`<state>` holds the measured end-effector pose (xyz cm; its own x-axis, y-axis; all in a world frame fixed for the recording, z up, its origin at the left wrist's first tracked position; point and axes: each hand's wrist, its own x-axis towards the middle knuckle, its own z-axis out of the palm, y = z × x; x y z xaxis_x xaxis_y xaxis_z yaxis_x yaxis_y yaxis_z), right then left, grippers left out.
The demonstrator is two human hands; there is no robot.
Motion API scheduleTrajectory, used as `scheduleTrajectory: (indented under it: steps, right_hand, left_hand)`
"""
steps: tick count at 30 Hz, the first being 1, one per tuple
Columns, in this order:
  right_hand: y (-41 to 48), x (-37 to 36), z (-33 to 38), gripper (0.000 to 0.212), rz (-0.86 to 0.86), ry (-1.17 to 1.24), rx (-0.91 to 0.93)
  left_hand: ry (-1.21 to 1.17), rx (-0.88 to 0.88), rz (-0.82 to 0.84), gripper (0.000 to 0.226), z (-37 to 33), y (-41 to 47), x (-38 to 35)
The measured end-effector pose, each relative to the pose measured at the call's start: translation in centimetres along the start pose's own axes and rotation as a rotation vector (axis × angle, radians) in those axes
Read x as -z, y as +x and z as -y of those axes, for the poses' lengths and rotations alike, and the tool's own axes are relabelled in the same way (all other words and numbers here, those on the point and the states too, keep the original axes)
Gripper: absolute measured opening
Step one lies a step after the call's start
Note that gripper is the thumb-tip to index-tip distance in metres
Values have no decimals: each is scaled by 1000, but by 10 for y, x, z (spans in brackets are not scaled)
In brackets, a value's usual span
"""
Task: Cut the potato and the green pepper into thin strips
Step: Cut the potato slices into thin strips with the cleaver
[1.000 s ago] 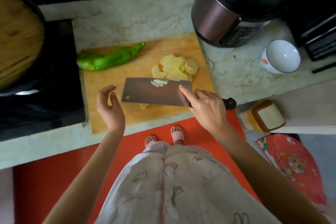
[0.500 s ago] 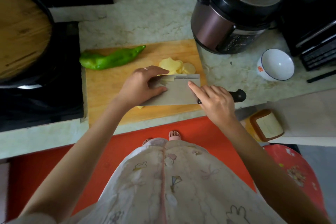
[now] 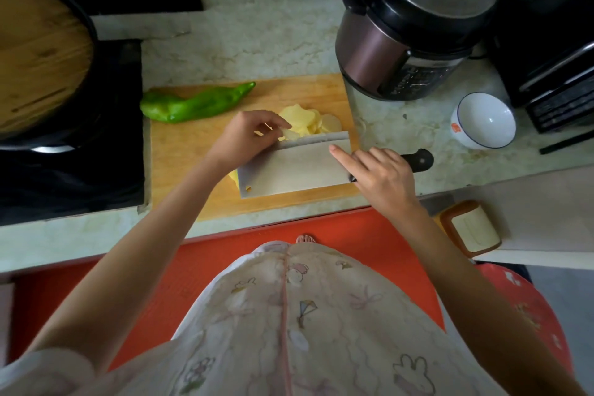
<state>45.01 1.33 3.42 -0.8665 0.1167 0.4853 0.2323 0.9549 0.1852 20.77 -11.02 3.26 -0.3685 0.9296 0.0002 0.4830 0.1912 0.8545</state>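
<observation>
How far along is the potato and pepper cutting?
Done: potato is mostly in slices, piled on the board. In hand: left hand pinches slices beside the cleaver, which right hand grips. Left: no strips yet, pepper lies whole.

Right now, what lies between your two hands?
The knife blade, over the board, spans the gap from left hand to right hand; head view.

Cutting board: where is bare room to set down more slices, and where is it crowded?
Free: the left part of the cutting board, between the green pepper, the left forearm and the near edge. A strip is free along the far edge, between pepper tip and pressure cooker. The right half is crowded: potato slices, cleaver, left hand, right hand.
</observation>
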Motion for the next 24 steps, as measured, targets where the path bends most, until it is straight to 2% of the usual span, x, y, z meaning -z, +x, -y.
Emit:
scheduleTrajectory:
  steps: [4, 8, 12, 19, 22, 24]
  right_hand:
    - [4, -4, -1, 45, 4, 14, 21]
    - [10, -14, 1, 44, 49, 41, 72]
    - [8, -19, 1, 54, 139, 73, 122]
    - [6, -20, 2, 58, 208, 111, 121]
    - [8, -21, 3, 57, 206, 122, 121]
    - [10, -23, 4, 56, 188, 125, 123]
  left_hand:
    - [-187, 202, -34, 20, 9, 5, 0]
    - [-151, 324, 6, 17, 31, 10, 1]
    - [-109, 386, 80, 12, 52, 8, 0]
    - [-177, 378, -18, 18, 52, 9, 2]
    - [-190, 265, -55, 21, 38, 11, -3]
    - [-215, 165, 16, 24, 28, 10, -9]
